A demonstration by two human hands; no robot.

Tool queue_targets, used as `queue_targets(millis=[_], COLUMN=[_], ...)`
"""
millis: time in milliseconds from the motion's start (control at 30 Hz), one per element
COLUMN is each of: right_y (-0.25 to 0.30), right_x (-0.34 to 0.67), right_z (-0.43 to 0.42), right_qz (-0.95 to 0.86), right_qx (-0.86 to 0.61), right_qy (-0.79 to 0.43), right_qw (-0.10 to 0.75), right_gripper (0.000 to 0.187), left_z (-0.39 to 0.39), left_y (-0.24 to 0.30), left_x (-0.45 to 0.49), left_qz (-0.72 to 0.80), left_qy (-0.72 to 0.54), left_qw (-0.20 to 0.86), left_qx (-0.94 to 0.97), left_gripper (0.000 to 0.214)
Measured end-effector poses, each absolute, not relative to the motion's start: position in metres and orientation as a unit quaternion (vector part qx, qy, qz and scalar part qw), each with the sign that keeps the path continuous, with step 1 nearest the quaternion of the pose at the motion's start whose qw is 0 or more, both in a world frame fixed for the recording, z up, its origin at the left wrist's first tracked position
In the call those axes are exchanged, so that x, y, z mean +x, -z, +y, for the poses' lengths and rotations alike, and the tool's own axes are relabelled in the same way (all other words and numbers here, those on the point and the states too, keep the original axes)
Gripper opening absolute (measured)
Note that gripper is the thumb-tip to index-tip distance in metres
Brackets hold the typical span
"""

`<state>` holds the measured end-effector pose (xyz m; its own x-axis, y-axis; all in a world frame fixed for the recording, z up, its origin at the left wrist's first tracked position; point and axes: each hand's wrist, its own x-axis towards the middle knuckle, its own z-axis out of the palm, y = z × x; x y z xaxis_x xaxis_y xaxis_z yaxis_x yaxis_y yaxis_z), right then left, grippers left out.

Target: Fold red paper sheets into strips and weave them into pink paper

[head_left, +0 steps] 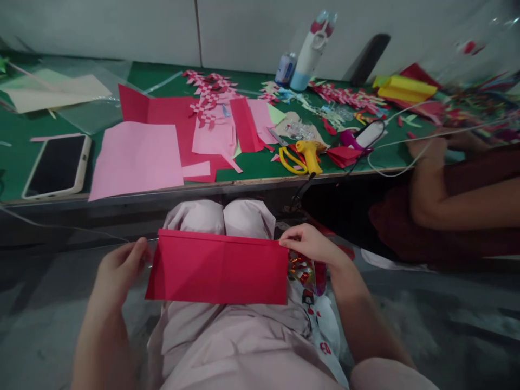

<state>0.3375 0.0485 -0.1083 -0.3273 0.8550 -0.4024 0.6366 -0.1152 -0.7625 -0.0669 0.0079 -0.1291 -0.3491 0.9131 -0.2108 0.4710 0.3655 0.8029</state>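
A sheet of red paper point(219, 271) stretches over my lap, with a narrow fold along its far edge and a faint crease down its middle. My right hand point(311, 246) pinches its far right corner between thumb and fingers. Beside the left edge is my left hand point(122, 268), fingers curled and thumb raised. Those fingertips are blurred, and whether they touch the paper I cannot tell.
On the green table point(20, 127) lie a phone point(59, 165), pink paper point(138, 157), yellow-handled scissors point(292, 161), a yellow glue gun point(311, 156) and woven paper strips point(209, 86). A white bottle point(311, 54) stands behind. Another person's arm point(430, 179) reaches in at right, near a white cable.
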Motion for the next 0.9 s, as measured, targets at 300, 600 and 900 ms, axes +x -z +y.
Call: queue_targets(millis=[300,600,900], right_y=[0.107,0.095,0.085], right_x=[0.343,0.334,0.302], right_z=[0.037,0.027,0.024], right_qz=[-0.646,-0.698,-0.755], right_qx=[-0.568,-0.57,-0.548], right_qy=[-0.496,-0.41,-0.319], right_qw=[0.118,0.141,0.168], right_gripper=[0.025,0.025,0.021], left_z=[0.025,0.024,0.013], left_y=[0.141,0.132,0.116], left_x=[-0.044,-0.038,-0.027], left_qz=[0.7,0.65,0.637], left_qy=[-0.396,-0.408,-0.45], left_qw=[0.424,0.428,0.453], left_qx=[0.417,0.477,0.432], left_gripper=[0.061,0.051,0.038])
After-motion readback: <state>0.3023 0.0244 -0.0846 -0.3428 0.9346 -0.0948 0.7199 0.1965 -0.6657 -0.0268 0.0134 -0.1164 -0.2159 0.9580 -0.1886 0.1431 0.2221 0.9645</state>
